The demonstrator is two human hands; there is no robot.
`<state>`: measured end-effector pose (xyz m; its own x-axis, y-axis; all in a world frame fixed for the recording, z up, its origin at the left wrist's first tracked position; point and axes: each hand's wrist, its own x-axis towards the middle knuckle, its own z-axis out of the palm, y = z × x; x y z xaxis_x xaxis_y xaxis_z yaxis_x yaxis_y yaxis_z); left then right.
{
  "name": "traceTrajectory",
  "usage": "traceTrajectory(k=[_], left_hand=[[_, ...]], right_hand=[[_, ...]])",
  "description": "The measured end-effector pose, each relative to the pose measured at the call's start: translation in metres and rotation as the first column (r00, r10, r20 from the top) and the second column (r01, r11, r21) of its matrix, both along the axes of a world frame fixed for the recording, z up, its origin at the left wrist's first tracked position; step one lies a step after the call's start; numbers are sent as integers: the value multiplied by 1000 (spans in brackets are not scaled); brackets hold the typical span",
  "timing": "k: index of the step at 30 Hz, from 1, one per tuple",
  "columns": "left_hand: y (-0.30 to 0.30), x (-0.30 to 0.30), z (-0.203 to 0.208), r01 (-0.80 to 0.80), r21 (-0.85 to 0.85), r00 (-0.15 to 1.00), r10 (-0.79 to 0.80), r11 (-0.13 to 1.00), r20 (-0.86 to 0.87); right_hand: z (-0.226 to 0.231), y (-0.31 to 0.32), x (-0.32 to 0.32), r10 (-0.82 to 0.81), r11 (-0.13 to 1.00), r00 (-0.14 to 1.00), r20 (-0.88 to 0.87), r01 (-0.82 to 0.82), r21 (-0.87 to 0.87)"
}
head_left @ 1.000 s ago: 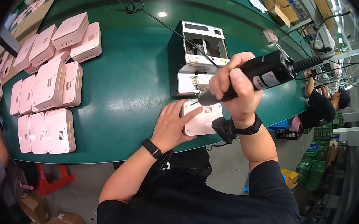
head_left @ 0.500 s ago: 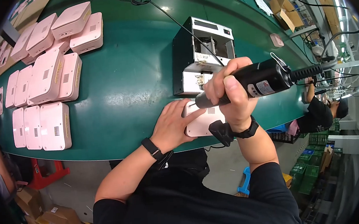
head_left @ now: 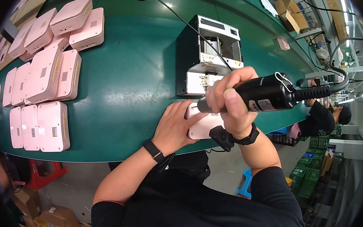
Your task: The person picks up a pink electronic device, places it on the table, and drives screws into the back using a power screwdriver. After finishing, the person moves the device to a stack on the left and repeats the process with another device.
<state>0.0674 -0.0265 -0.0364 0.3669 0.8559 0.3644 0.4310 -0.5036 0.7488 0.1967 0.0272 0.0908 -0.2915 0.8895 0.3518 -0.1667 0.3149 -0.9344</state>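
My right hand (head_left: 233, 96) is closed around a black electric screwdriver (head_left: 265, 94), held almost level with its cable end to the right. Its nose sits over the upper left corner of a pale pink plastic case (head_left: 204, 127) on the table. My left hand (head_left: 175, 121) grips that case by its left side, its fingers across the top face. The right hand and tool cover part of the case; the bit's contact with a screw is too small to make out. Just beyond the case stands a black and white screw feeder (head_left: 206, 54).
Several similar pink cases (head_left: 53, 125) stand in rows and stacks at the left of the green table (head_left: 132, 79). A thin cord (head_left: 178, 17) runs from the back to the feeder. Another person (head_left: 324, 115) is at the far right, and a blue stool (head_left: 245, 183) is below the table.
The screwdriver's rear end has dropped a little, and its nose has shifted slightly left. My left hand stays on the case. At the far left, another person's hand has drawn back from the table.
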Motion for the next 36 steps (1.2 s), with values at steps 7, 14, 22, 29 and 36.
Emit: traceTrajectory(k=[7, 14, 22, 29, 36], left_hand=[[0, -1, 2, -8, -8, 1000, 8, 1000, -26], [1, -1, 0, -7, -2, 1000, 7, 1000, -24], [-5, 5, 0, -9, -24, 999, 9, 1000, -34], [-3, 2, -2, -6, -7, 1000, 5, 1000, -18], [5, -4, -1, 10, 13, 999, -9, 1000, -41]], right_hand=[[2, 0, 5, -33, 999, 996, -81, 30, -41], [5, -2, 5, -11, 999, 998, -66, 9, -33], [-5, -1, 10, -11, 999, 998, -63, 8, -45], [-7, 2, 2, 8, 1000, 1000, -18, -8, -22], [-6, 10, -9, -36, 999, 997, -62, 35, -23]])
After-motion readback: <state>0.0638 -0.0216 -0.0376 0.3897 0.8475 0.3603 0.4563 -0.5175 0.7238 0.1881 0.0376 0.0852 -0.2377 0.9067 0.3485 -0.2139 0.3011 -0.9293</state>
